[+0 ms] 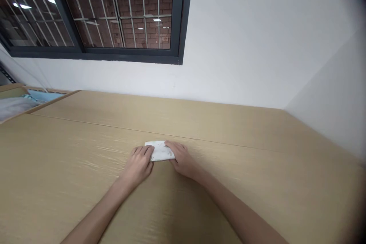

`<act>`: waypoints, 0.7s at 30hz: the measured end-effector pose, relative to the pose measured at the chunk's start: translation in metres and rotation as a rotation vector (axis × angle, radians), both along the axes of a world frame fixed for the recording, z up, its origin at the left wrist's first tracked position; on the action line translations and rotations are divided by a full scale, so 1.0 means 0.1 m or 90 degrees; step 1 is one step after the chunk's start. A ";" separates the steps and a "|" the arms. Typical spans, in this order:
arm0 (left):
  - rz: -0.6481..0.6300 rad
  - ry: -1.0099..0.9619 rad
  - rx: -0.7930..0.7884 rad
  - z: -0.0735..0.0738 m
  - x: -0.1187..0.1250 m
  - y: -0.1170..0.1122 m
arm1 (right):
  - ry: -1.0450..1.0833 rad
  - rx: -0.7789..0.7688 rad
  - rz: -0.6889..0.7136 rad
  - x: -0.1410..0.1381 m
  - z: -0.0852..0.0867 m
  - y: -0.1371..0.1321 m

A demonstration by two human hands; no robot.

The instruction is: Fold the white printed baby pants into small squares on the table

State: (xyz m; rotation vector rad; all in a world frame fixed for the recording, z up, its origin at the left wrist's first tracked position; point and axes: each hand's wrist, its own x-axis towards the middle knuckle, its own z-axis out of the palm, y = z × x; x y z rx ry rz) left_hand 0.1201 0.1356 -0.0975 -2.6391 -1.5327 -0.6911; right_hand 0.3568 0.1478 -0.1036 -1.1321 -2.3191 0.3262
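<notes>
I am finding no text, label, brand, number or sign that can be read. The white cloth (161,152) that my left hand (139,162) and right hand (184,162) are holding is showing small dark marks, but they are looking too tiny and blurred for me to be telling whether they are letters or just a printed pattern.

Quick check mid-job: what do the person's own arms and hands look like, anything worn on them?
The left hand and right hand are ungloved. Both forearms are bare as far as the view shows, with no sleeves, watch or bracelet visible. No rings show on the visible fingers.
</notes>
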 end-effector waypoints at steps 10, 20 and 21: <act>-0.064 -0.481 -0.317 0.27 0.16 -0.25 | 0.428 -0.312 -0.112 0.02 0.49 0.05; 0.022 -0.038 -0.244 0.17 0.25 -0.37 | 0.322 -0.273 -0.215 0.01 0.12 0.22; 0.026 0.006 -0.195 0.17 0.25 -0.36 | 0.320 -0.257 -0.222 0.00 0.12 0.24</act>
